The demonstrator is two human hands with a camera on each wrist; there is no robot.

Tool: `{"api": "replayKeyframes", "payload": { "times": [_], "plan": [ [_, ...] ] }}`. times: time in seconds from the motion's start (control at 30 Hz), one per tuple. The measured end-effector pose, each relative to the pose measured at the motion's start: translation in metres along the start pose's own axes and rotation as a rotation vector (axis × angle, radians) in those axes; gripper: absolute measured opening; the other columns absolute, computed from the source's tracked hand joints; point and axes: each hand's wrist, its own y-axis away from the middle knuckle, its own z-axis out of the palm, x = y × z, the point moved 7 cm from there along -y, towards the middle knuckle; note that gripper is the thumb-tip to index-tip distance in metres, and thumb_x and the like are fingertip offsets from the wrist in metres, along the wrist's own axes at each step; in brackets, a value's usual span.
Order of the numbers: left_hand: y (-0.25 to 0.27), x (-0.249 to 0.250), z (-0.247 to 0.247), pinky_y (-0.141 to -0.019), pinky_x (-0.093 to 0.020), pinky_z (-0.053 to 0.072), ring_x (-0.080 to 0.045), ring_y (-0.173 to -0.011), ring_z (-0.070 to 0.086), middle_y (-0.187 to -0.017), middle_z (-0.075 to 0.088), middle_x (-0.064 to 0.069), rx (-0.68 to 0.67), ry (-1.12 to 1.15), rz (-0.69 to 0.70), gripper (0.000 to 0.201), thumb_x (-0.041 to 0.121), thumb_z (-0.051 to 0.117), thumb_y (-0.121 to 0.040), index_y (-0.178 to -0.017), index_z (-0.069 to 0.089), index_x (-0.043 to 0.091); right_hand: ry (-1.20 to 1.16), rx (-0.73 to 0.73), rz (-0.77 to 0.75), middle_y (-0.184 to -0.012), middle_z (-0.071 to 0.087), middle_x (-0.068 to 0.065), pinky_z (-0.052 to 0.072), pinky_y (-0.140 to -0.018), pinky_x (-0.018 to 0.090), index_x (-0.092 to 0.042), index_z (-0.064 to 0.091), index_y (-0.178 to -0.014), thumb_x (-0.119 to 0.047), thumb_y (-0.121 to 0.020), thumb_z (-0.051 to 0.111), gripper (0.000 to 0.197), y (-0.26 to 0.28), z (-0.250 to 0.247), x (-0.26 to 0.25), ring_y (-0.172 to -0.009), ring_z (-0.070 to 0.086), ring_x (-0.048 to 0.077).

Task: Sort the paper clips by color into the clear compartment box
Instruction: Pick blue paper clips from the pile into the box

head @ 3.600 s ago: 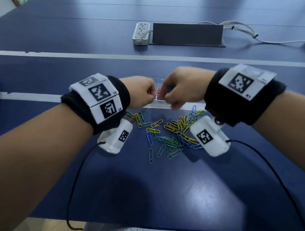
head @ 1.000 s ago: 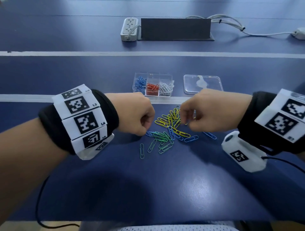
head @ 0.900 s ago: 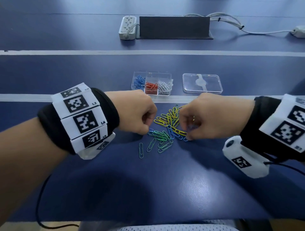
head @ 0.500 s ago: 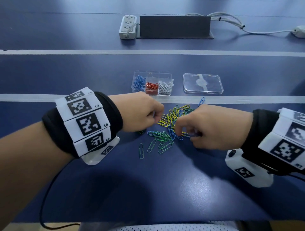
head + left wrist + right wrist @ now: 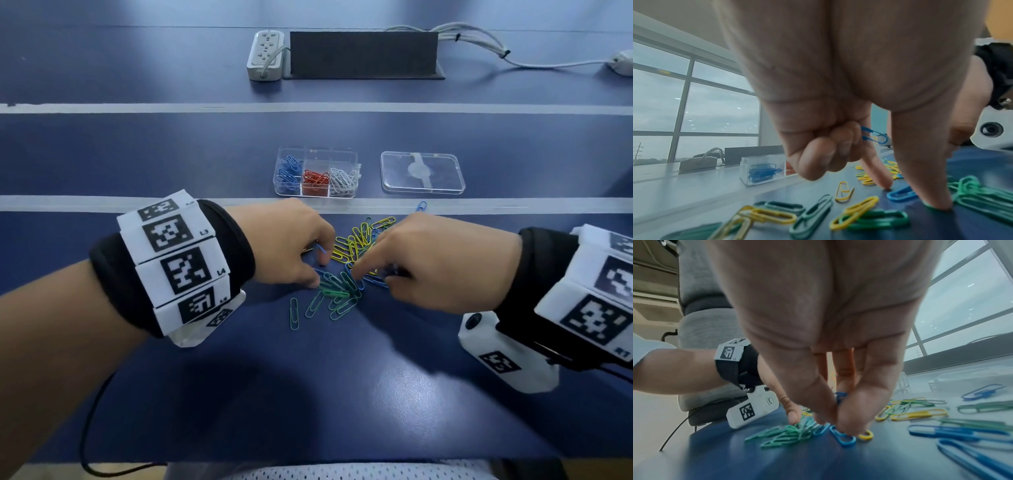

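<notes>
The clear compartment box (image 5: 317, 150) holds blue, red and white clips in three front cells. A loose pile of yellow clips (image 5: 349, 245), green clips (image 5: 337, 293) and blue ones lies in front of it. My left hand (image 5: 320, 270) keeps a blue paper clip (image 5: 875, 136) tucked under its curled fingers, while its thumb and index fingertip touch the table on either side of another blue clip (image 5: 900, 194). My right hand (image 5: 370, 277) holds blue clips (image 5: 840, 396) between its fingers and pinches at one more blue clip (image 5: 842, 436) on the table.
The box's clear lid (image 5: 423, 173) lies to its right. A single blue clip (image 5: 421, 206) sits apart near the white tape line. A power strip (image 5: 265, 54), a black panel (image 5: 363, 54) and cables are at the table's far side.
Both hands came back from the box to the pile. Over the last second the right hand slid left into the blue clips and the left index finger reached down to the table.
</notes>
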Motion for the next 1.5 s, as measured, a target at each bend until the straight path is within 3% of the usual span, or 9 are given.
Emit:
{"api": "replayKeyframes", "payload": {
  "times": [0.17,0.3,0.4,0.57,0.9,1.07,1.2,1.3,1.5],
  "plan": [
    [0.004,0.001,0.004,-0.081,-0.033,0.05,-0.018,-0.09,0.057,-0.093,0.063,0.002,-0.033,0.046,-0.013,0.034,0.047,0.074,-0.069,-0.097,0.064,0.029,-0.015,0.005,0.055,-0.092,0.068,-0.004,0.049,-0.082,0.032,-0.033,0.068,-0.106,-0.013,-0.079,0.049,0.038,0.003,-0.002,0.009,-0.084,0.055,0.017],
    [0.003,0.002,0.004,-0.083,-0.035,0.05,-0.019,-0.093,0.058,-0.094,0.064,0.001,-0.019,0.056,0.004,0.03,0.044,0.072,-0.073,-0.099,0.066,0.03,-0.015,0.066,0.107,-0.062,0.052,-0.011,0.048,-0.075,0.029,-0.026,0.068,-0.086,-0.021,-0.08,0.052,0.018,0.002,-0.005,0.011,-0.061,0.045,0.008],
    [0.0,0.005,0.001,-0.084,-0.03,0.048,-0.018,-0.096,0.057,-0.1,0.064,0.003,0.018,-0.01,0.032,0.024,0.038,0.067,-0.079,-0.102,0.067,0.029,0.011,0.108,0.156,-0.063,0.057,-0.006,0.046,-0.069,0.027,-0.024,0.062,-0.071,-0.028,-0.082,0.056,0.013,-0.001,-0.008,0.011,-0.063,0.048,0.015],
    [-0.002,0.01,-0.001,-0.068,-0.022,0.039,-0.011,-0.073,0.045,-0.082,0.06,0.007,0.038,-0.06,0.063,0.015,0.034,0.062,-0.082,-0.093,0.07,0.028,0.027,0.048,0.224,-0.086,0.07,0.01,0.051,-0.075,0.033,-0.011,0.069,-0.083,-0.039,-0.084,0.06,0.03,-0.012,0.0,0.009,-0.086,0.061,0.029],
    [-0.002,0.018,0.003,-0.059,-0.022,0.037,-0.016,-0.062,0.045,-0.058,0.045,0.007,-0.007,-0.093,0.027,0.012,0.029,0.063,-0.071,-0.069,0.053,0.023,-0.052,0.073,0.226,-0.077,0.07,0.009,0.052,-0.071,0.032,-0.01,0.069,-0.077,-0.03,-0.076,0.06,0.023,-0.016,-0.005,0.005,-0.073,0.059,0.025],
    [-0.002,0.016,0.003,-0.059,-0.024,0.038,-0.016,-0.067,0.046,-0.069,0.051,0.005,0.013,-0.042,0.045,0.025,0.027,0.062,-0.07,-0.059,0.041,0.021,-0.43,-0.026,0.352,-0.052,0.065,-0.001,0.043,-0.045,0.013,-0.017,0.061,-0.063,-0.017,-0.07,0.062,0.007,-0.006,0.0,0.03,-0.042,0.054,0.003],
    [0.001,0.015,-0.007,-0.045,-0.01,0.033,-0.001,-0.052,0.047,-0.055,0.048,0.009,0.084,0.101,0.063,0.023,0.023,0.064,-0.068,-0.059,0.043,0.022,-0.834,-0.085,0.347,-0.059,0.063,0.006,0.049,-0.046,0.018,-0.011,0.061,-0.077,0.006,-0.076,0.056,0.017,0.0,0.012,0.045,-0.045,0.057,0.012],
    [0.0,0.022,-0.013,-0.051,-0.005,0.036,0.007,-0.053,0.047,-0.054,0.048,0.011,0.09,0.225,0.095,0.02,0.019,0.064,-0.071,-0.064,0.046,0.026,-1.017,-0.157,0.33,-0.06,0.062,0.005,0.05,-0.045,0.018,-0.014,0.067,-0.09,0.008,-0.079,0.055,0.027,0.004,0.021,0.051,-0.047,0.056,0.013],
    [-0.008,0.031,-0.011,-0.047,-0.017,0.044,-0.007,-0.044,0.049,-0.057,0.058,0.006,-0.055,0.513,0.084,0.019,0.011,0.052,-0.081,-0.09,0.058,0.027,-1.407,-0.114,0.342,-0.059,0.054,0.006,0.046,-0.041,0.021,-0.013,0.065,-0.063,-0.007,-0.069,0.044,0.023,0.012,0.02,0.063,-0.046,0.054,0.016]
  ]
}}
